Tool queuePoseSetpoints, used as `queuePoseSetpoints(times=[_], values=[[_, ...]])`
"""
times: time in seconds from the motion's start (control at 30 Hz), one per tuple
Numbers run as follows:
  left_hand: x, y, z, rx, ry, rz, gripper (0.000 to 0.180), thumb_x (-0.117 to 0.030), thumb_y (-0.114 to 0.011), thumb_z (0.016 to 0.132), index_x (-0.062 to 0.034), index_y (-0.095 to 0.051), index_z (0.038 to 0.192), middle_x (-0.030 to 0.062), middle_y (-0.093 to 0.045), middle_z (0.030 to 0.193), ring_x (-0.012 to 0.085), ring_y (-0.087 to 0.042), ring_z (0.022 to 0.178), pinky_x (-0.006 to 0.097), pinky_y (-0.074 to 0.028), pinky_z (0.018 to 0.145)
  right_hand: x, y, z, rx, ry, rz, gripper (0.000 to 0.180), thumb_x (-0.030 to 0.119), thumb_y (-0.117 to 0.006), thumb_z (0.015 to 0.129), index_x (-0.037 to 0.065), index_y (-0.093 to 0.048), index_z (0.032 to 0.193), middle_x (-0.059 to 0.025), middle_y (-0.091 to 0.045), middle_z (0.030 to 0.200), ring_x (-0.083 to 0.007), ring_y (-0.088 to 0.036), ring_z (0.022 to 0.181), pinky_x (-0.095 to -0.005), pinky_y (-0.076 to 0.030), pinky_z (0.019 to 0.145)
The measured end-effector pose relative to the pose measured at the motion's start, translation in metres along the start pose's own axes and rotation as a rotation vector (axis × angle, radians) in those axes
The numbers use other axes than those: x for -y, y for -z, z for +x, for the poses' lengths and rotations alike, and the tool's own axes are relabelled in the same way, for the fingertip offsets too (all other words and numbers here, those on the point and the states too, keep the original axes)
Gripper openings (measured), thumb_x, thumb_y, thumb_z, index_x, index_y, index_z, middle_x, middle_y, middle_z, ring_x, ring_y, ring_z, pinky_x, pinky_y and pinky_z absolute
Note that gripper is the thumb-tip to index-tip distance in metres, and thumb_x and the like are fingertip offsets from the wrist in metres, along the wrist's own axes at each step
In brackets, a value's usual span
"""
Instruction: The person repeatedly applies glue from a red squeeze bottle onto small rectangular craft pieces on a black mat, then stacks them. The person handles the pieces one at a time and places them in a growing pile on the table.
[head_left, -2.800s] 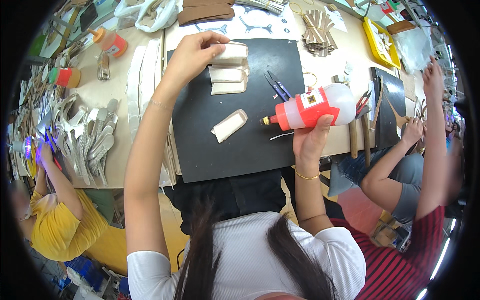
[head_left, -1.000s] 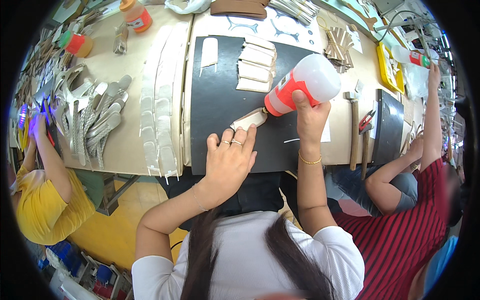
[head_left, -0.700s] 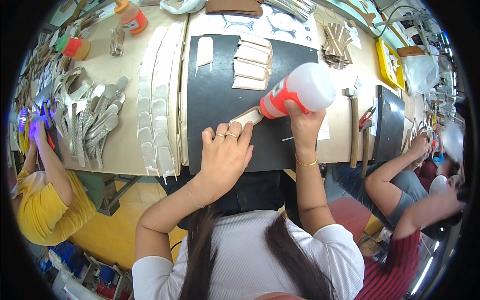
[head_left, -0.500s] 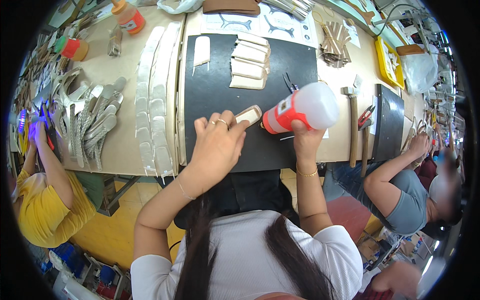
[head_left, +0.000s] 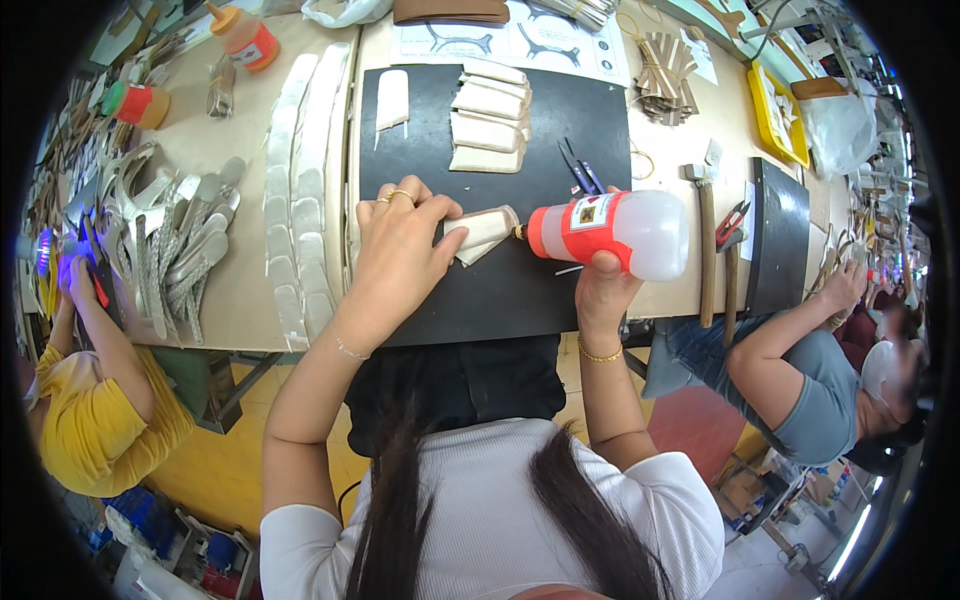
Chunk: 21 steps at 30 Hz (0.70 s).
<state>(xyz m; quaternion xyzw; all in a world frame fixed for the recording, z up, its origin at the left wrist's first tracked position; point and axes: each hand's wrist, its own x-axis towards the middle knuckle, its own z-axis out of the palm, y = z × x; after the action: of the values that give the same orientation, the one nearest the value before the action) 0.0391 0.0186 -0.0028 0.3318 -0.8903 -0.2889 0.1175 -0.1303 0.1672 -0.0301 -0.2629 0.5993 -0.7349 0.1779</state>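
My left hand (head_left: 395, 250) pinches a pale, tan-edged strap piece (head_left: 483, 226) over the black work mat (head_left: 440, 312); its layers show a second pale flap underneath. In my right hand (head_left: 603, 292) a translucent squeeze bottle (head_left: 655, 235) with red wrapping lies nearly level. Its narrow nozzle tip is at the right end of the strap piece; whether they touch I cannot tell. Farther up the mat, several similar pieces form an overlapping stack (head_left: 488, 130), and a single pale piece (head_left: 393, 98) lies to its left. Beyond the bottle lies a slim dark-handled tool (head_left: 580, 168).
Long rows of pale straps (head_left: 285, 190) and a pile of braided straps (head_left: 190, 240) lie on the left. To the right are a hammer (head_left: 706, 240), red-handled pliers (head_left: 731, 222) and a yellow tray (head_left: 778, 115). Co-workers sit on both sides.
The bottle has tipped closer to level, shifting slightly right. My left hand has moved left, and the strap piece now shows more of its lower flap.
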Motion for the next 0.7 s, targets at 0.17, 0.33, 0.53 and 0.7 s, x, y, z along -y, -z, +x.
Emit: queuePoseSetpoints(times=[0.17,0.33,0.53,0.7], values=[[-0.004,0.001,-0.002,0.038,0.071,-0.022,0.022,-0.024,-0.078,0.080,-0.0098,-0.071,0.095,0.0058,-0.055,0.095,0.0250,-0.052,0.097,0.038,-0.034,0.086,0.000,-0.002,-0.001,-0.005,-0.005,0.032,0.098,0.053,-0.081,0.072,0.005,-0.032,0.143,-0.0175,-0.047,0.139,-0.0297,-0.058,0.117,-0.0483,-0.051,0.101],[-0.003,-0.002,-0.003,-0.001,0.104,-0.059,0.025,-0.025,-0.078,0.079,-0.0096,-0.071,0.098,0.0058,-0.056,0.098,0.0252,-0.052,0.099,0.038,-0.034,0.088,0.001,-0.008,0.013,0.021,-0.001,0.001,0.073,0.038,-0.084,0.077,-0.001,-0.050,0.129,-0.0124,-0.059,0.124,-0.0212,-0.060,0.109,-0.0364,-0.049,0.096],[-0.003,-0.005,-0.004,-0.001,0.111,-0.079,0.027,-0.025,-0.078,0.080,-0.0096,-0.071,0.101,0.0061,-0.054,0.100,0.0258,-0.050,0.101,0.038,-0.034,0.089,0.009,-0.021,0.038,0.159,-0.037,-0.083,0.065,0.042,-0.079,0.084,-0.002,-0.054,0.124,-0.0065,-0.063,0.113,-0.0146,-0.059,0.103,-0.0315,-0.048,0.092],[-0.002,-0.006,-0.004,0.019,0.121,-0.107,0.026,-0.025,-0.077,0.080,-0.0105,-0.071,0.101,0.0069,-0.053,0.102,0.0259,-0.048,0.102,0.037,-0.033,0.089,0.011,-0.025,0.037,0.162,-0.041,-0.117,0.064,0.043,-0.079,0.083,-0.003,-0.056,0.122,-0.0072,-0.062,0.113,-0.0151,-0.059,0.102,-0.0316,-0.048,0.092]])
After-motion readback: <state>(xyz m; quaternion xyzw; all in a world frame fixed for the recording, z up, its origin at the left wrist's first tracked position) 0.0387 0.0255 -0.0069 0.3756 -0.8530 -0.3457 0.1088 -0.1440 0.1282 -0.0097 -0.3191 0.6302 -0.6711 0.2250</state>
